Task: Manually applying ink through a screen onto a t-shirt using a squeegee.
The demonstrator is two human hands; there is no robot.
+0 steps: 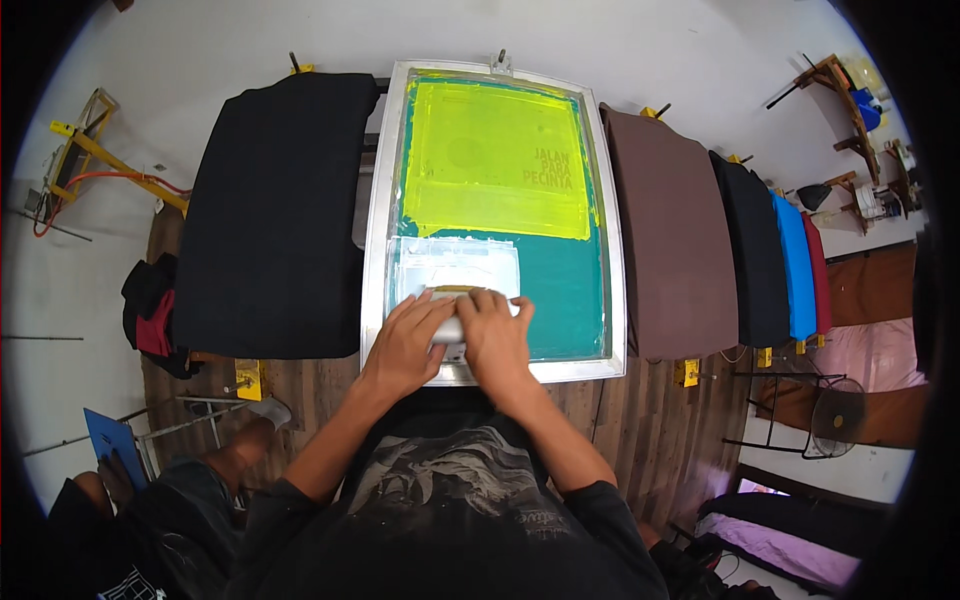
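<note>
Pressing: both hands bear down side by side on a squeegee (pixel 462 312) at the near end of the screen frame (pixel 375 240).
Left hand (pixel 405 345): fingers together, curled over the squeegee's handle.
Right hand (pixel 495 335): fingers together, clamped on the same handle, touching the left hand.
Screen frame: silver metal rim, teal mesh with a large yellow-green rectangle at its far end; a pale smeared patch lies just beyond the squeegee.
Left of the frame: a black shirt (pixel 275 210) stretched flat on a board.
Right of the frame: a brown shirt (pixel 670 240), then black, blue and red ones in a row.
Below the frame: wooden floor (pixel 620 420).
</note>
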